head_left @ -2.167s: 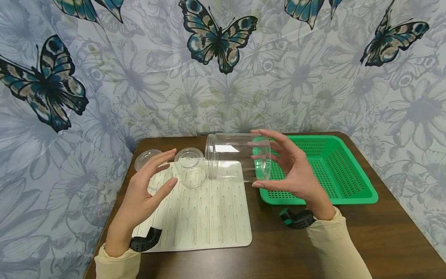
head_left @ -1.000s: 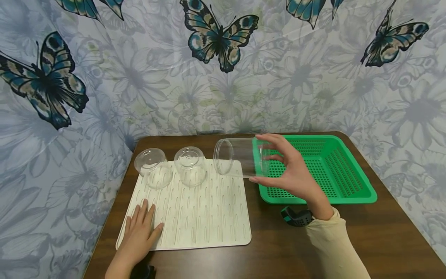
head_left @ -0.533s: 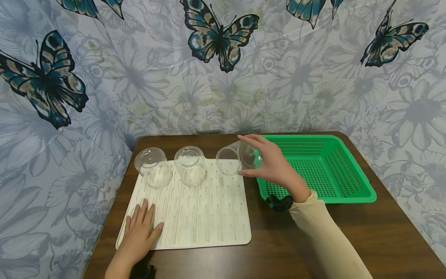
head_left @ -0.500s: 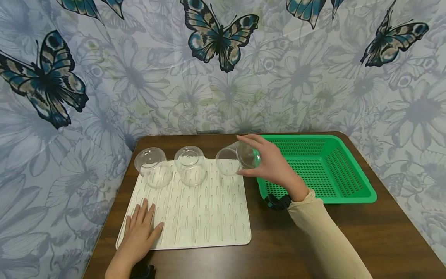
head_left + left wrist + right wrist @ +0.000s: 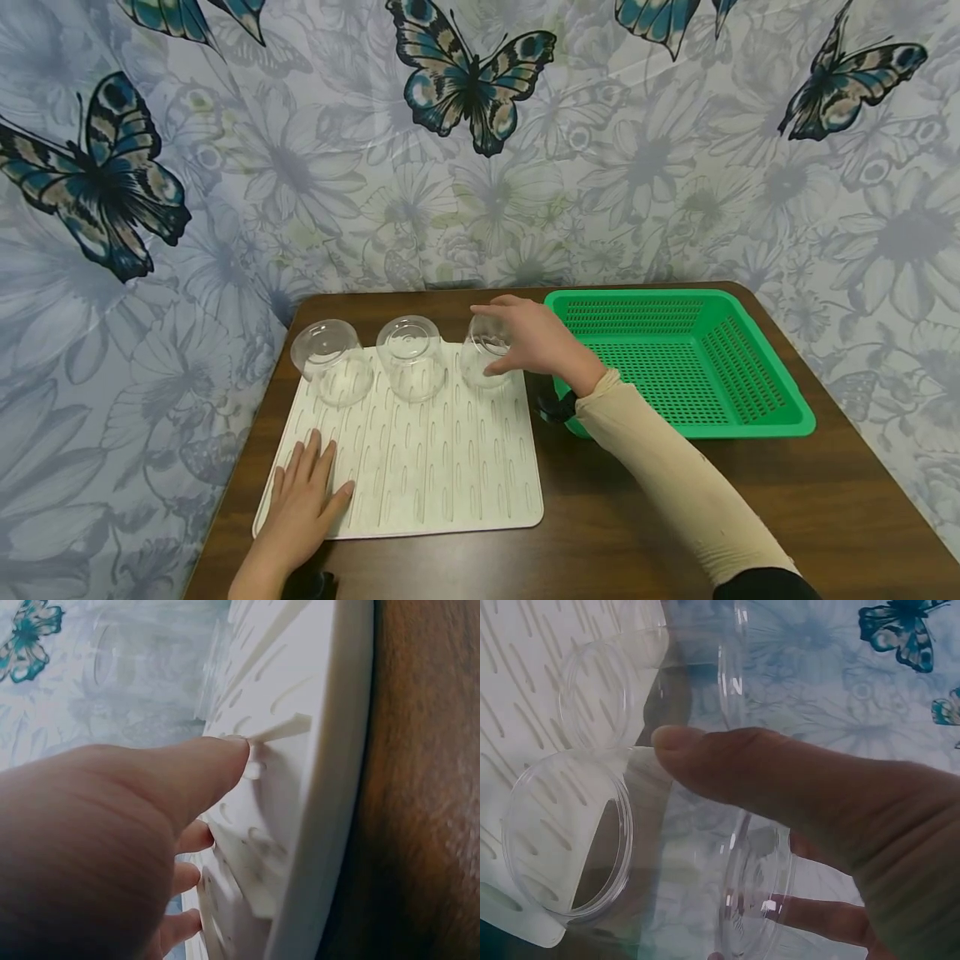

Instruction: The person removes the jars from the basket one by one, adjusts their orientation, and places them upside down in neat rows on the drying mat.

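Note:
My right hand (image 5: 534, 340) is curled round a clear jar (image 5: 476, 365), upside down at the right end of a cream ribbed drying mat (image 5: 442, 479). In the right wrist view the thumb lies along the jar's wall (image 5: 652, 840), and its wide mouth faces the mat. The hand hides the jar's right side in the head view. Two similar clear jars stand mouth down to its left: a middle jar (image 5: 411, 367) and a left jar (image 5: 332, 367). My left hand (image 5: 298, 507) rests on the mat's front left corner, fingers extended, holding nothing.
A green perforated basket (image 5: 765, 428) stands at the right, close beside the right forearm. Brown tabletop (image 5: 592, 533) borders the mat in front and on the right. A butterfly-print cloth (image 5: 480, 225) hangs behind the table.
The right hand has swung leftward, turning the jar from lying sideways in the air to upside down over the mat. Earlier, the left hand left the jars and came down on the mat's corner.

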`<state>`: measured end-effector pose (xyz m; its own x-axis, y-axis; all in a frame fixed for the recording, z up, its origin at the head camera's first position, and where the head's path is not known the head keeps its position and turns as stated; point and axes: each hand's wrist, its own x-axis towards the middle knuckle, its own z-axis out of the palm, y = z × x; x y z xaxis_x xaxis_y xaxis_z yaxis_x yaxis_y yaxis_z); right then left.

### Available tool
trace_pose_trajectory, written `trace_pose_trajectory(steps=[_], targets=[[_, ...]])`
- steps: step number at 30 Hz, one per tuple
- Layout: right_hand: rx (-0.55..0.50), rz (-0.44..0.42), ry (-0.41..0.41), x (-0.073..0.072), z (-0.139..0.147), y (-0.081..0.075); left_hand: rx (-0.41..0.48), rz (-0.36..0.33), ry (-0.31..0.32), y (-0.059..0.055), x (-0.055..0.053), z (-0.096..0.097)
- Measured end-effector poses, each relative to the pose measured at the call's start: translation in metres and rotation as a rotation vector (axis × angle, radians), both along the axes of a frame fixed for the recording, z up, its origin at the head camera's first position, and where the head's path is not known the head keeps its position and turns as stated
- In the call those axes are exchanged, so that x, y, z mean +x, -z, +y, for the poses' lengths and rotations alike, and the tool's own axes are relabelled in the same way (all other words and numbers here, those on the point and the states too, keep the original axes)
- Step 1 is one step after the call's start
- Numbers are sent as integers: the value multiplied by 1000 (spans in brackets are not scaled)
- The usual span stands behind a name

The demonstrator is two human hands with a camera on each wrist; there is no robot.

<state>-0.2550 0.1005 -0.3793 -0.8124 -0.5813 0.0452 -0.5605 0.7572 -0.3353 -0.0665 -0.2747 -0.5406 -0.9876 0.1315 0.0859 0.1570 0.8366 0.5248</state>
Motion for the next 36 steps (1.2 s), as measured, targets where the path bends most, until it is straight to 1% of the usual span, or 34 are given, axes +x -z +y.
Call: trace_pose_trajectory(steps=[2, 5, 8, 11, 15, 22, 25, 27, 29, 30, 34, 36], targets=[[19, -15, -9, -3, -5, 1, 6, 28, 5, 4, 1, -1], [32, -38, -18, -7, -12, 3, -3, 50, 9, 8, 2, -3], [41, -56, -20, -10, -18, 8, -6, 54, 6, 6, 3, -3], [48, -65, -10, -12, -22, 11, 7, 31, 0, 2, 4, -1], [63, -64, 4, -15, -27, 14, 15, 18, -7, 0, 3, 0], [126, -57, 9, -22, -35, 18, 13, 44, -14, 1, 2, 2], [148, -63, 9, -24, -36, 20, 12, 39, -12, 1, 1, 2], [151, -67, 7, -25, -36, 21, 3, 29, -9, 1, 1, 2], [148, -69, 5, -25, -35, 22, -1, -1, -13, -2, 1, 3], [145, -71, 5, -25, -35, 23, -5, -1, -13, -1, 0, 3], [128, -79, 4, -25, -35, 23, -10, 8, -11, 0, 0, 3], [126, -85, 6, -24, -35, 22, 2, 43, -7, 4, 0, 1]])
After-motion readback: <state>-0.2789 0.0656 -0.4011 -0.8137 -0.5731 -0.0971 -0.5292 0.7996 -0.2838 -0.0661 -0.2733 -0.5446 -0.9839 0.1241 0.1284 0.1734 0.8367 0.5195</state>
